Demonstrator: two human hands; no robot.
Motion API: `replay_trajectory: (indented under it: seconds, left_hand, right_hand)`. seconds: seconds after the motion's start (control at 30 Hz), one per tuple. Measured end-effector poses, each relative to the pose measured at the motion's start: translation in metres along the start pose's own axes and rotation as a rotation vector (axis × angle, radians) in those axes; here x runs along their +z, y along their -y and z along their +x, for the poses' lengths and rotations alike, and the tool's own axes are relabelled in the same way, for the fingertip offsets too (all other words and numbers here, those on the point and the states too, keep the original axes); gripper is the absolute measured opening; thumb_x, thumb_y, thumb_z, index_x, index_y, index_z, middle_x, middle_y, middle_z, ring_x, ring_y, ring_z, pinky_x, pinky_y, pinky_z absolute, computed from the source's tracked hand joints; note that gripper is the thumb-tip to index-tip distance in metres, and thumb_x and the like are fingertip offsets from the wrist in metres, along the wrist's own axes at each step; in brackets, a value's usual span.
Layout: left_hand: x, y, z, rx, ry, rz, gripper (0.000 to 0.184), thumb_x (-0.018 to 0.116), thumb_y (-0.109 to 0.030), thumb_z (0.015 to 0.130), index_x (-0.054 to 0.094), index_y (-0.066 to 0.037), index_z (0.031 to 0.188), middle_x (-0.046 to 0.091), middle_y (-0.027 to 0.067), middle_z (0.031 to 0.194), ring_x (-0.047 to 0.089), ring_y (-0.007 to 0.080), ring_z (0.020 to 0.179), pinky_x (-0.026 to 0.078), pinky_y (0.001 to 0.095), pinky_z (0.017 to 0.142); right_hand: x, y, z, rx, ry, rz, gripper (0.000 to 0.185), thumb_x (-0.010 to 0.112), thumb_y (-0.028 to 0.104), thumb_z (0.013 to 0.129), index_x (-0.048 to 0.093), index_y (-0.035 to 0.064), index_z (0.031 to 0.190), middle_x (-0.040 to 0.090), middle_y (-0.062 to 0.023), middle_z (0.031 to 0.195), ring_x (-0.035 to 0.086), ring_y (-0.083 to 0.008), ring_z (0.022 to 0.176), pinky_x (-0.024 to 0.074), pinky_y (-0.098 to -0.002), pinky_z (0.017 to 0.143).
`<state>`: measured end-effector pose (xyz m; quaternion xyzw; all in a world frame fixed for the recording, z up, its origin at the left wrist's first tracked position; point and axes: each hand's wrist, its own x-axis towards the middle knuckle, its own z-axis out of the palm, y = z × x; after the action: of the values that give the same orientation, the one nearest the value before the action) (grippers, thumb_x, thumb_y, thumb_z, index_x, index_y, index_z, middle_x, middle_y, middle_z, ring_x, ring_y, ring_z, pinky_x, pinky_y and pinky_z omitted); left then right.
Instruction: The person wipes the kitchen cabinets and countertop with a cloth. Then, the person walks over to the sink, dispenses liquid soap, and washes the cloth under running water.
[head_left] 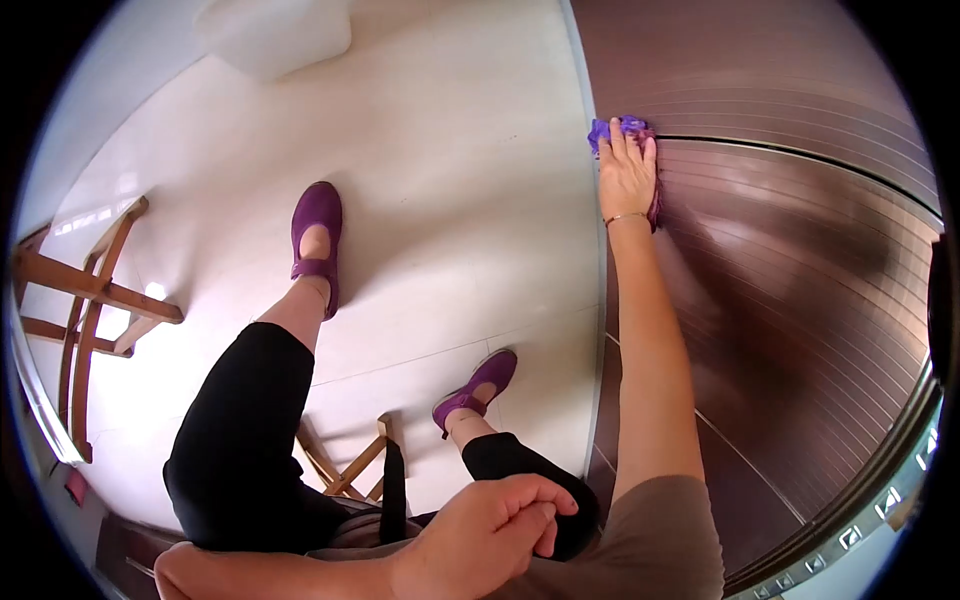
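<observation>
My right hand point(627, 182) reaches far forward with its fingers stretched out, pressing a crumpled purple cloth point(634, 124) against the lower edge of a glossy brown panelled front point(800, 230). Part of the cloth shows past the fingertips and along the side of the palm; the rest is hidden under the hand. Close to my body, near my bent knee, my left hand point(480, 530) is curled into a loose fist, and nothing shows in it.
Pale floor tiles point(450, 220) meet the brown front along a light edge strip. Wooden stool legs point(100, 290) stand at the left, and more wooden legs point(360, 470) are between my feet and body. A white rounded object point(275, 35) sits at the top.
</observation>
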<state>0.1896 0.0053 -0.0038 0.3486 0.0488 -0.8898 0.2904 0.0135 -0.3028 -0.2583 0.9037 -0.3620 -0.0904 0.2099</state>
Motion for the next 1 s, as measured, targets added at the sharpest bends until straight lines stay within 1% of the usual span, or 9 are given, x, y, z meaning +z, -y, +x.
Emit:
replay_trajectory:
  seconds: [0.1, 0.2, 0.23, 0.43, 0.57, 0.63, 0.77, 0.83, 1.0]
  left_hand:
    - [0.001, 0.003, 0.004, -0.012, -0.028, 0.025, 0.017, 0.039, -0.009, 0.093, 0.055, -0.002, 0.096, 0.052, 0.0003, 0.066, 0.043, 0.0041, 0.051, 0.034, 0.0170, 0.047]
    - [0.005, 0.004, 0.004, -0.016, -0.025, 0.033, 0.017, 0.040, -0.008, 0.093, 0.055, -0.001, 0.096, 0.052, 0.0002, 0.065, 0.043, 0.0041, 0.051, 0.034, 0.0172, 0.046]
    - [0.007, 0.004, 0.003, -0.005, -0.009, 0.038, 0.017, 0.040, -0.008, 0.093, 0.055, -0.001, 0.096, 0.052, 0.0001, 0.065, 0.043, 0.0042, 0.050, 0.034, 0.0173, 0.046]
    - [0.016, 0.008, -0.011, 0.002, 0.102, 0.012, 0.017, 0.040, -0.008, 0.093, 0.055, -0.001, 0.095, 0.052, 0.0005, 0.064, 0.042, 0.0046, 0.049, 0.033, 0.0179, 0.045]
    - [0.014, 0.004, -0.019, -0.020, 0.127, 0.035, 0.017, 0.039, -0.007, 0.093, 0.055, -0.001, 0.095, 0.052, 0.0007, 0.064, 0.041, 0.0046, 0.049, 0.033, 0.0182, 0.045]
    - [0.012, -0.008, -0.018, -0.361, 0.141, 0.026, 0.021, 0.040, -0.010, 0.092, 0.054, 0.002, 0.102, 0.054, 0.0021, 0.071, 0.047, 0.0050, 0.053, 0.036, 0.0184, 0.046]
    - [0.014, 0.002, -0.015, -0.322, 0.149, 0.037, 0.021, 0.040, -0.010, 0.092, 0.053, 0.002, 0.103, 0.054, 0.0017, 0.070, 0.045, 0.0050, 0.051, 0.036, 0.0185, 0.046]
    - [0.020, 0.012, -0.013, -0.017, 0.112, 0.070, 0.017, 0.039, -0.007, 0.093, 0.055, -0.001, 0.096, 0.052, 0.0006, 0.064, 0.041, 0.0045, 0.049, 0.032, 0.0184, 0.045]
    - [0.027, 0.016, -0.002, -0.053, 0.094, 0.056, 0.016, 0.039, -0.007, 0.093, 0.055, -0.001, 0.096, 0.051, 0.0006, 0.064, 0.041, 0.0043, 0.049, 0.032, 0.0181, 0.044]
  right_hand:
    - [0.030, 0.012, -0.001, -0.058, 0.132, -0.018, 0.032, 0.042, 0.013, 0.085, 0.058, 0.0056, 0.112, 0.042, -0.0061, 0.135, 0.039, -0.0189, 0.122, 0.0211, -0.0430, 0.106]
    - [0.043, 0.018, -0.021, -0.048, 0.069, 0.017, 0.034, 0.041, 0.015, 0.085, 0.055, 0.0053, 0.114, 0.046, -0.0063, 0.130, 0.042, -0.0191, 0.118, 0.0216, -0.0411, 0.106]
    - [0.034, 0.020, -0.034, -0.063, 0.151, -0.022, 0.035, 0.040, 0.016, 0.086, 0.054, 0.0056, 0.116, 0.047, -0.0066, 0.128, 0.043, -0.0192, 0.117, 0.0223, -0.0416, 0.105]
    - [0.030, 0.019, -0.193, -0.082, 0.427, 0.014, 0.036, 0.038, 0.017, 0.087, 0.052, 0.0067, 0.119, 0.042, -0.0065, 0.134, 0.042, -0.0202, 0.118, 0.0213, -0.0435, 0.106]
    - [0.011, 0.020, -0.249, -0.006, 0.451, 0.079, 0.035, 0.038, 0.016, 0.088, 0.052, 0.0066, 0.119, 0.042, -0.0068, 0.134, 0.042, -0.0203, 0.119, 0.0203, -0.0436, 0.107]
    - [0.009, 0.018, -0.243, -0.021, 0.475, 0.090, 0.034, 0.038, 0.016, 0.088, 0.053, 0.0060, 0.117, 0.042, -0.0072, 0.134, 0.041, -0.0205, 0.120, 0.0195, -0.0438, 0.107]
    - [0.017, 0.017, -0.154, -0.026, 0.291, 0.058, 0.029, 0.043, 0.014, 0.085, 0.058, 0.0063, 0.109, 0.043, -0.0099, 0.132, 0.043, -0.0231, 0.118, 0.0223, -0.0441, 0.106]
    - [0.020, 0.012, -0.096, -0.036, 0.166, 0.078, 0.029, 0.043, 0.014, 0.084, 0.058, 0.0063, 0.108, 0.045, -0.0099, 0.131, 0.042, -0.0227, 0.118, 0.0217, -0.0433, 0.106]
    - [0.020, 0.009, -0.024, -0.048, 0.104, 0.038, 0.028, 0.044, 0.015, 0.084, 0.058, 0.0077, 0.108, 0.045, -0.0089, 0.131, 0.042, -0.0214, 0.118, 0.0212, -0.0422, 0.106]
